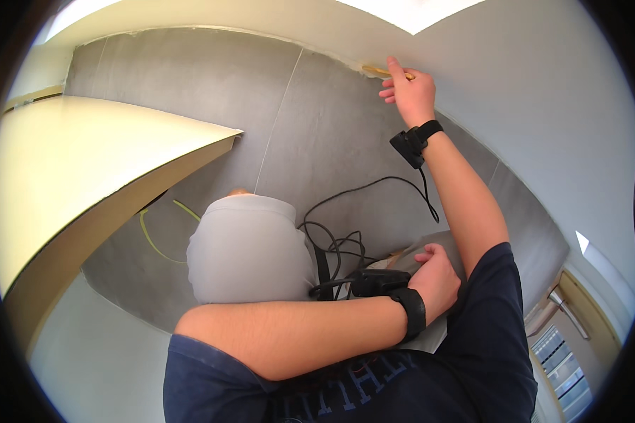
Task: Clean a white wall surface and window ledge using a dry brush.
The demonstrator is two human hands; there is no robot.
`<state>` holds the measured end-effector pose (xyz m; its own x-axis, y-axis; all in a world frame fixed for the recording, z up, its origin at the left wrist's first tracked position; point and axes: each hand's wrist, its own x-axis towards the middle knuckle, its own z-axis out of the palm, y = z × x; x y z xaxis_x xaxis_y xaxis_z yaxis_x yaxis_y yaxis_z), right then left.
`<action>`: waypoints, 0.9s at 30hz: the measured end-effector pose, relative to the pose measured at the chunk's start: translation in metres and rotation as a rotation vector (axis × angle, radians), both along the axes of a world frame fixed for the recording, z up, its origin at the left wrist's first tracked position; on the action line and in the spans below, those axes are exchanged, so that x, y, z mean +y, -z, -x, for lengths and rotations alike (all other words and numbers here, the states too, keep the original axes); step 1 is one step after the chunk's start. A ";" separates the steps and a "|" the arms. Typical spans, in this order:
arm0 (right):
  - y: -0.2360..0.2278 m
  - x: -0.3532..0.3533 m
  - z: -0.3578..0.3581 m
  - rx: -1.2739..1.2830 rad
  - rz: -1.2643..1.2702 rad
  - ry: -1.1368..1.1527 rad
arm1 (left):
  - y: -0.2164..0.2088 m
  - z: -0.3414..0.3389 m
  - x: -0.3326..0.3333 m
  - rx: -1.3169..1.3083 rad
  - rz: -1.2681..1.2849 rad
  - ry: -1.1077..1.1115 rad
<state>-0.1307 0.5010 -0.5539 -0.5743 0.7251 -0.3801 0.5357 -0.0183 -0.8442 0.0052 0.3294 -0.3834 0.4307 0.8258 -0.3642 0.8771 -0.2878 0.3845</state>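
My right hand (413, 92) reaches far forward to where the grey floor meets the white wall (529, 92). Its fingers close on a slim yellowish-brown tool (376, 70), whose tip touches or nearly touches the joint; the exact kind of tool is unclear. A rough pale line (342, 62) runs along that joint. My left forearm lies across my lap, and my left hand (439, 280) rests by my right thigh. Its fingers are curled, with nothing visible in them. Both wrists carry black straps with small black boxes (408, 146).
A black cable (346, 190) loops over the grey tiled floor (261, 77) between my wrists. A large cream panel (99, 148) juts in from the left, its corner near my bent knee (250, 233). A thin yellow-green strip (150, 240) lies beneath it. A window (564, 366) shows at lower right.
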 end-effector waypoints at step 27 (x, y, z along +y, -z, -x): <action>0.011 0.018 -0.016 0.027 0.119 0.194 | 0.000 -0.002 -0.001 -0.028 -0.038 -0.009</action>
